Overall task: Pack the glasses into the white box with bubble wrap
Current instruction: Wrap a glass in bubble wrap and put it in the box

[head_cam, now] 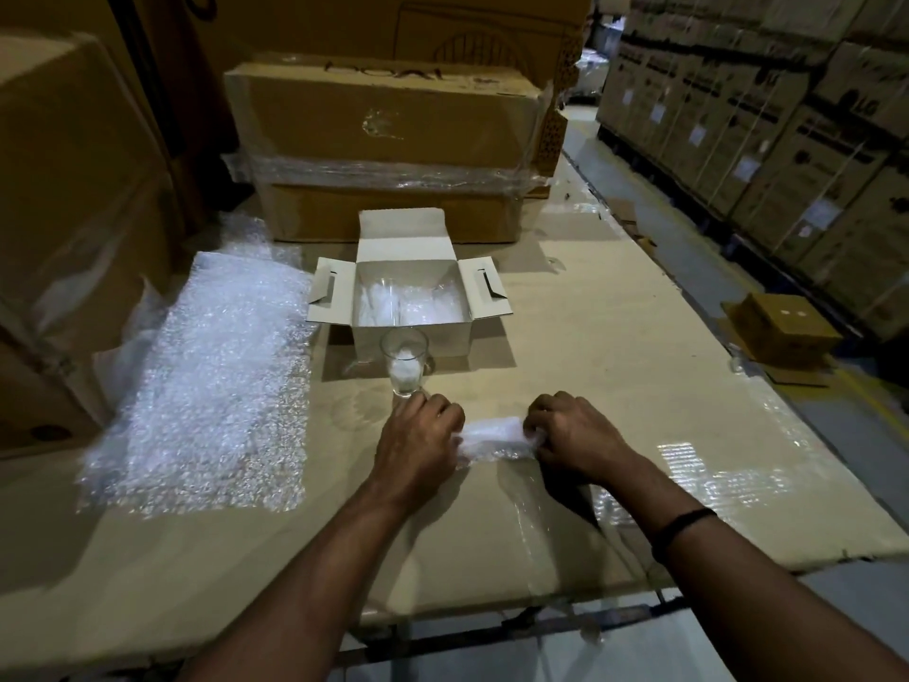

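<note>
Holding a wrapped bundle [497, 438] of bubble wrap between both hands, low on the cardboard work surface [615, 347]. The left hand [418, 435] has its fingers curled over the bundle's left end, and the right hand [575, 435] pinches the right end. Whether a glass is inside the roll cannot be told through the film. A bare glass [406, 361] stands upright just beyond the left knuckles, with a wad of wrap stuffed inside it. It is just in front of the white box [442, 339], which is open with its flaps out. The box holds more wrap and what looks like another clear glass. A loose bubble wrap sheet [211, 386] lies flat to the left.

Handling estimate: the glass is light, rigid, smooth and brittle, and likely slippery on bare walls, so take it round the body with thumb opposite fingers, not by the rim. The wrap is soft and springy and tends to unroll, so the ends need tucking or pinching. Once padded, the bundle should tolerate a firmer whole-hand grip at mid-length.
</note>
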`<move>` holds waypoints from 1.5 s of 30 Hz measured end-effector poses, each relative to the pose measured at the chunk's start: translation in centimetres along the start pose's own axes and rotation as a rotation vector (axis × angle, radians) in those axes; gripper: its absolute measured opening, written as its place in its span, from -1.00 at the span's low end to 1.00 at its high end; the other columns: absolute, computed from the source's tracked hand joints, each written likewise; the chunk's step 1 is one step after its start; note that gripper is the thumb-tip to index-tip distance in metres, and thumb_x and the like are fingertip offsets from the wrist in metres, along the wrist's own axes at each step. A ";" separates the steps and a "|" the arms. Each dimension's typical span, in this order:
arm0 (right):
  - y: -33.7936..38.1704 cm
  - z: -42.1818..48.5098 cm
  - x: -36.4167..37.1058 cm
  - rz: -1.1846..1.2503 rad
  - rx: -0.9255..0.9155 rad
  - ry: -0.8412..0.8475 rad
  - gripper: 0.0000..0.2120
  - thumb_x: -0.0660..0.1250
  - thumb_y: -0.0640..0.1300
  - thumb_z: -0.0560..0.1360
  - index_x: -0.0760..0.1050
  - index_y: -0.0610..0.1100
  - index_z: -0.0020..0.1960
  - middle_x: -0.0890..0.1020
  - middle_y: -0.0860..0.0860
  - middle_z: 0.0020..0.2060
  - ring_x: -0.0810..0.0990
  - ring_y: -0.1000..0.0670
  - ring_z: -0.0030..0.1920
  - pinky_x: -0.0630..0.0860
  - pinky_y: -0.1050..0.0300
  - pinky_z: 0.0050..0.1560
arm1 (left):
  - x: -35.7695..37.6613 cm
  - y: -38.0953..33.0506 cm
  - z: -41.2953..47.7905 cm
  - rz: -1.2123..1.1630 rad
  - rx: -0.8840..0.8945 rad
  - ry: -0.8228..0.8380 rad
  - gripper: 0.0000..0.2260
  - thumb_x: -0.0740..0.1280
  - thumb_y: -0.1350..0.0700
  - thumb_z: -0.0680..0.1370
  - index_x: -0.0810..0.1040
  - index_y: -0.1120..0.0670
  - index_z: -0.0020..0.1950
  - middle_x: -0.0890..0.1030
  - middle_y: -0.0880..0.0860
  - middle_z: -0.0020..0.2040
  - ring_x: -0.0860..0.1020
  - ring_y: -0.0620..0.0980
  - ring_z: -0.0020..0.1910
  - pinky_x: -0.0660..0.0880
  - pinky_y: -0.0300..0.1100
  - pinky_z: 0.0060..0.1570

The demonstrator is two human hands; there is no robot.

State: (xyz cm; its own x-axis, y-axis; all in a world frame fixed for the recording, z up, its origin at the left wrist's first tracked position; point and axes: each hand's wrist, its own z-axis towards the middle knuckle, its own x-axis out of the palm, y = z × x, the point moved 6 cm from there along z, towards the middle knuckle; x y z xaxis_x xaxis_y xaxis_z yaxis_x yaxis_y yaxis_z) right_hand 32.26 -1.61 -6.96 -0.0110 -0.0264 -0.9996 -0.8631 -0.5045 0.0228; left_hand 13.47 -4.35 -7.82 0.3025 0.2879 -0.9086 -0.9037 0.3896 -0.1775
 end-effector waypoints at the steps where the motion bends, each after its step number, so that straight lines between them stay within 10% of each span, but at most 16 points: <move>1: -0.1 -0.2 -0.2 -0.025 -0.006 0.010 -0.78 0.29 -0.07 0.41 0.63 -0.03 0.01 0.61 0.00 0.09 0.53 -0.14 0.03 0.35 0.10 -0.07 | 0.3 0.0 -0.5 -0.035 0.058 0.008 -0.88 0.44 0.02 0.39 0.56 0.01 -0.16 0.58 -0.01 -0.17 0.45 0.03 -0.18 0.41 -0.08 -0.17; 6: 0.9 0.9 -1.8 -0.100 -0.009 0.067 -0.65 0.19 0.16 0.57 0.66 -0.01 0.05 0.53 0.10 0.28 0.42 -0.07 0.26 0.34 0.05 0.14 | 0.6 0.8 -1.3 -0.133 0.160 0.026 -0.74 0.26 -0.15 0.44 0.68 -0.04 -0.21 0.58 -0.07 -0.12 0.47 0.03 -0.16 0.39 -0.08 -0.15; 12: 4.2 4.0 -1.3 -0.035 0.020 0.235 -0.54 0.37 -0.12 0.46 0.40 0.05 0.33 0.58 0.00 0.21 0.53 -0.08 0.19 0.40 0.11 -0.01 | 0.4 1.0 -1.2 -0.211 0.127 0.102 -0.87 0.36 -0.02 0.40 0.70 -0.09 -0.18 0.55 -0.05 -0.11 0.47 0.04 -0.17 0.30 -0.19 -0.22; 16: 4.8 5.3 -1.0 -0.046 0.049 0.304 -0.68 0.30 -0.17 0.45 0.51 0.07 0.17 0.60 -0.01 0.11 0.57 -0.08 0.11 0.42 0.13 -0.13 | 0.5 2.9 -1.7 -0.454 -0.103 0.078 -0.84 0.41 -0.05 0.43 0.71 -0.05 -0.07 0.56 -0.07 -0.05 0.51 -0.06 -0.08 0.45 -0.19 -0.15; 24: 0.2 4.3 -1.4 0.996 0.539 -0.119 -0.83 0.27 -0.41 0.43 0.56 -0.21 -0.11 0.60 -0.18 -0.35 0.52 -0.11 -0.46 0.51 0.01 -0.40 | 0.0 11.0 -0.9 -0.720 -0.632 -0.165 -0.58 0.55 0.15 0.35 0.58 -0.04 0.18 0.62 -0.06 0.05 0.60 -0.13 -0.10 0.56 -0.16 -0.11; 27: 0.0 4.1 -0.8 1.330 0.746 -0.254 -0.87 0.26 -0.44 0.43 0.56 -0.32 -0.20 0.56 -0.23 -0.37 0.54 -0.15 -0.39 0.60 -0.21 -0.25 | 1.3 11.4 0.6 -0.623 -0.635 -0.052 -0.52 0.56 -0.11 0.21 0.52 -0.08 0.06 0.64 -0.09 -0.06 0.61 -0.05 -0.14 0.59 -0.02 -0.13; 32: 1.8 3.9 0.9 1.787 0.916 -0.277 -0.75 0.20 -0.52 0.32 0.57 -0.48 -0.06 0.60 -0.27 -0.20 0.57 -0.19 -0.19 0.64 0.11 -0.26 | 1.8 10.8 2.4 -0.502 -0.604 0.005 -0.49 0.54 -0.25 0.26 0.54 -0.05 0.09 0.67 -0.05 -0.05 0.62 0.03 -0.09 0.57 -0.03 -0.09; 45: 5.2 6.3 -5.1 1.862 0.658 -0.548 -0.93 0.36 -0.35 0.50 0.48 -0.25 -0.06 0.62 -0.16 -0.26 0.66 -0.05 -0.30 0.62 0.16 -0.26 | 2.7 12.2 0.3 -0.688 -0.506 0.034 -0.40 0.43 -0.41 0.23 0.58 -0.14 0.17 0.67 -0.10 -0.01 0.62 -0.10 -0.05 0.59 -0.04 -0.06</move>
State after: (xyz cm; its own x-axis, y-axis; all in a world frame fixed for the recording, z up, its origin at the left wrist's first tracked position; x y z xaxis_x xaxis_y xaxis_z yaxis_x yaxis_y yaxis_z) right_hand 24.67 1.31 -1.87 -0.9193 0.2372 0.3141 0.3530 0.1438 0.9245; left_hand 3.36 1.44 -12.28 0.8318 0.1004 -0.5460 -0.5509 0.0282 -0.8341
